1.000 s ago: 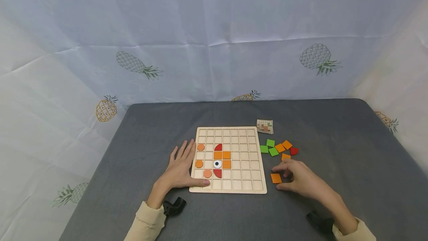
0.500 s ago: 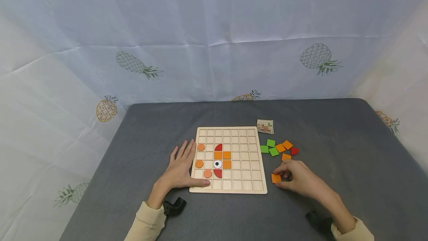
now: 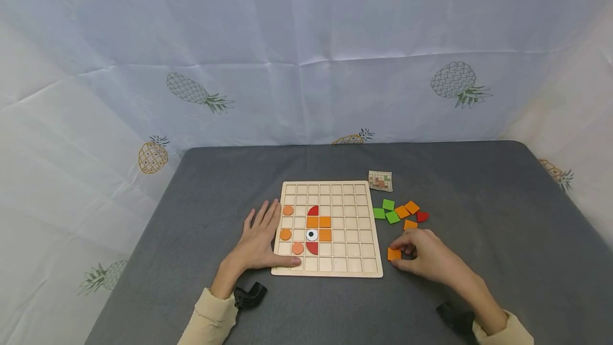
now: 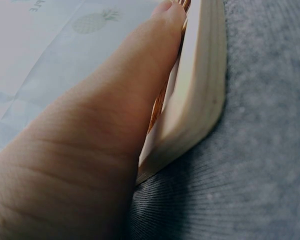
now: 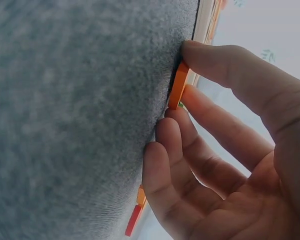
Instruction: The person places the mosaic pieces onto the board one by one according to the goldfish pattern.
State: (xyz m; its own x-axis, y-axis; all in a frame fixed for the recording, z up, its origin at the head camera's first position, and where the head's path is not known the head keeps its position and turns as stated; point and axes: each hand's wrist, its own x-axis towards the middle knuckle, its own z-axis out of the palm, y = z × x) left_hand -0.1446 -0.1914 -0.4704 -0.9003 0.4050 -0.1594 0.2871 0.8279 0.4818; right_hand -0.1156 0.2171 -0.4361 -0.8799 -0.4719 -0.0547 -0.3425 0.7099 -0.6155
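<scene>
My left hand (image 3: pixel 256 241) rests at the left edge of a square wooden grid board (image 3: pixel 351 223), fingers spread and straight, thumb lying over the lower left cells. On the board sit orange squares (image 3: pixel 325 235), red quarter-round pieces (image 3: pixel 312 248), orange discs (image 3: pixel 286 234) and a white eye disc (image 3: pixel 312 235). Just right of the board, my right hand (image 3: pixel 423 252) pinches an orange square tile (image 5: pixel 178 85) by its edges, between thumb and fingertips. In the right wrist view the tile is seen edge-on, at or very near the cloth.
Beyond the right hand lie loose green squares (image 3: pixel 379 213), orange squares (image 3: pixel 410 225) and a red piece (image 3: pixel 422 216). A small pattern card (image 3: pixel 380 181) lies by the board's upper right corner. Grey cloth (image 3: pixel 230 174) covers the table, with a pineapple-print curtain (image 3: pixel 306 95) behind.
The right thumb and fingers have come in onto the orange square tile, which has shifted very slightly. My left hand and the board have stayed in place.
</scene>
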